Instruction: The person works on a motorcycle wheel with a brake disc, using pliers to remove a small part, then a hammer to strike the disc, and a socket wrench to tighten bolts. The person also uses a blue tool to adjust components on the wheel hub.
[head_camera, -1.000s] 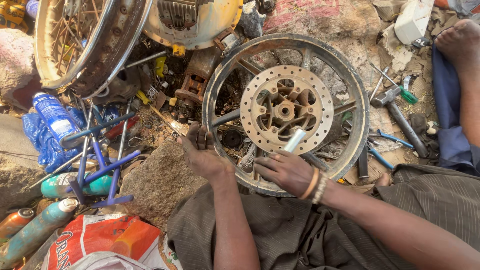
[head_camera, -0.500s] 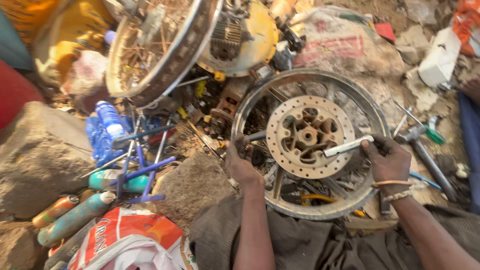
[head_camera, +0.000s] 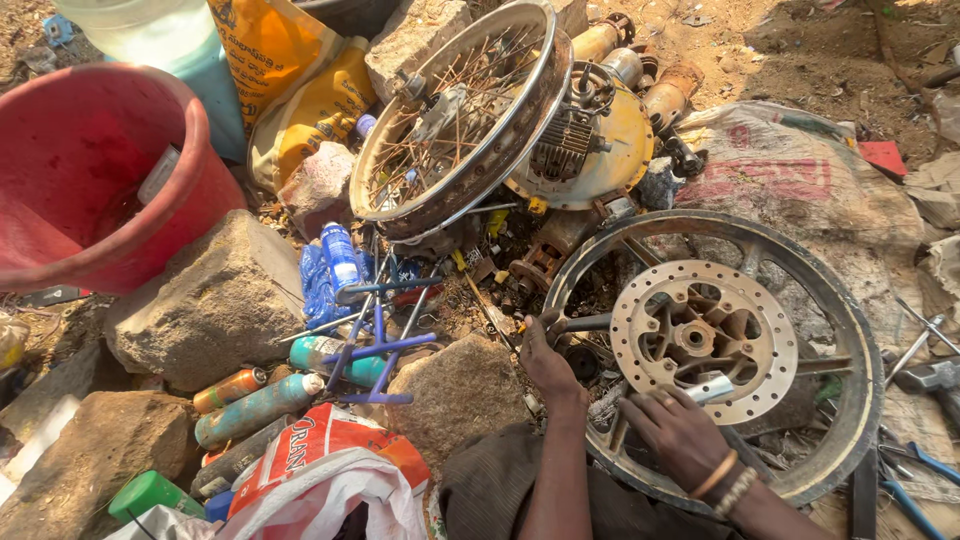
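The motorcycle wheel lies flat on the ground at the lower right of the view, just in front of the person's knees, its brake disc facing up. The left hand is closed round a spoke at the wheel's near-left side, seemingly to keep the rim from turning or sliding. The right hand lies on the near edge of the disc with a short silvery cylinder at its fingertips; the fingers curl over it, but whether the grip is truly closed on it or the piece merely rests against the disc cannot be told. Lying flat leaves the hub open from above, which suits work done seated.

A second, spoked wheel leans against stones and a yellow engine cover beyond. A blue cross wrench lies among spray cans and a blue bottle, all near the left hand. A red bucket stands at the upper left.

The wheel's lowest arc is cut off by the frame and covered by the forearms. The tools at the right edge are only partly in view, and the clutter between the two wheels is too tangled to name.
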